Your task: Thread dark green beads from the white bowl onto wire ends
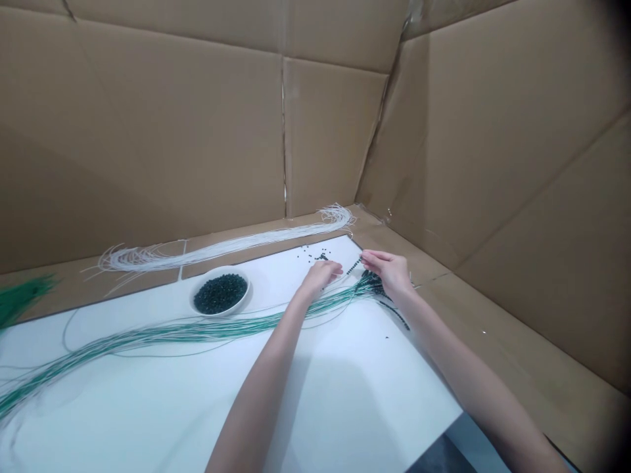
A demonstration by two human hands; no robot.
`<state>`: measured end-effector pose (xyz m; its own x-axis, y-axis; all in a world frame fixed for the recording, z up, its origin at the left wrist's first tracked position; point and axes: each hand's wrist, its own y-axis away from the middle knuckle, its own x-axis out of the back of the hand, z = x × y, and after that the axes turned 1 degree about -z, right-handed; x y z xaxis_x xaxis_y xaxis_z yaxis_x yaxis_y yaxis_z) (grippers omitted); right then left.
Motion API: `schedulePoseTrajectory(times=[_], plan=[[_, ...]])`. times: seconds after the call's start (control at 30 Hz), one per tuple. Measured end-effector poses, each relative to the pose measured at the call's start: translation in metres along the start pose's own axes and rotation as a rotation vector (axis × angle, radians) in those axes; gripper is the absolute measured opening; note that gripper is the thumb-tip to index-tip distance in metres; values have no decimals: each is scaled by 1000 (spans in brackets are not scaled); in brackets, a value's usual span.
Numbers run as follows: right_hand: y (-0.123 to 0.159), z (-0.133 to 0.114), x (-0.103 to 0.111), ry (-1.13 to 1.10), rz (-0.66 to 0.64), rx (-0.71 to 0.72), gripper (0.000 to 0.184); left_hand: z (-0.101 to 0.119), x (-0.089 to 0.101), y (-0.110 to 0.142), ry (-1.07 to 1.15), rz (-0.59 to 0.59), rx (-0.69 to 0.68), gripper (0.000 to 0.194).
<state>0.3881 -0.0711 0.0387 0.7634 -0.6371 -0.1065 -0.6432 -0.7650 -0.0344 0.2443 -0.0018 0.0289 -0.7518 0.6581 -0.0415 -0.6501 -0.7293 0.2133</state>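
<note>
My right hand (389, 268) pinches the upper end of a short string of dark green beads (353, 265), over the far right corner of the white board. Just left of it, my left hand (321, 274) has its fingers closed near the lower end of that string; what lies between them is too small to make out. Beneath both hands runs a long bundle of green and white threads (207, 330). Dark beaded ends (373, 284) gather at its right, partly hidden by my right hand. Loose dark beads (323, 255) lie just beyond my left hand.
A white bowl (249, 297) of dark green beads stands left of my hands. White threads (236, 246) stretch along the cardboard behind the board (148, 407). Green strands (24, 299) show at the far left. Tall cardboard walls (197, 131) enclose the back and right.
</note>
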Motion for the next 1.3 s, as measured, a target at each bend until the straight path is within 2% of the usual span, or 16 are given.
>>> schedulePoseTrajectory(times=[0.07, 0.17, 0.23, 0.33, 0.4, 0.5, 0.63, 0.73, 0.8, 0.87, 0.93, 0.97, 1.03, 1.1, 1.2, 1.3], plan=[[0, 2, 1, -20, 2, -1, 22, 3, -2, 5, -3, -117, 16, 24], [-1, 5, 4, -45, 4, -2, 24, 8, -3, 10, -36, -304, 84, 32], [-2, 7, 7, -61, 7, -4, 23, 11, 1, 11, -148, -348, 114, 39], [-1, 9, 10, -76, 7, -9, 22, 16, 18, 10, -345, -299, 132, 40], [0, 8, 11, -77, 0, -14, 21, 19, 33, 11, -454, -271, 171, 33], [2, 7, 10, -70, -8, -16, 21, 23, 50, 17, -629, -319, 281, 19], [1, 9, 10, -40, -1, 5, 22, 27, 54, 23, -710, -413, 358, 10], [-1, 11, 13, 0, 4, 24, 27, 29, 51, 24, -691, -374, 295, 4], [0, 11, 14, 163, 50, 144, 36, 30, 50, 24, -664, -320, 237, 10], [6, 8, 11, 483, 86, 408, 45, 32, 49, 26, -636, -284, 185, 17], [14, 2, 3, 816, -61, 701, 47, 34, 47, 27, -614, -282, 137, 20], [17, -2, -2, 921, -235, 794, 45, 35, 45, 27, -606, -286, 111, 20], [21, -10, -14, 1036, -596, 859, 39, 35, 41, 27, -594, -291, 59, 20], [19, -17, -23, 1081, -815, 850, 31, 36, 39, 26, -582, -275, 13, 20], [4, -28, -24, 1092, -904, 822, 30, 38, 42, 25, -565, -228, -27, 25], [-18, -38, -11, 1124, -920, 779, 30, 39, 52, 28, -557, -187, -32, 27]])
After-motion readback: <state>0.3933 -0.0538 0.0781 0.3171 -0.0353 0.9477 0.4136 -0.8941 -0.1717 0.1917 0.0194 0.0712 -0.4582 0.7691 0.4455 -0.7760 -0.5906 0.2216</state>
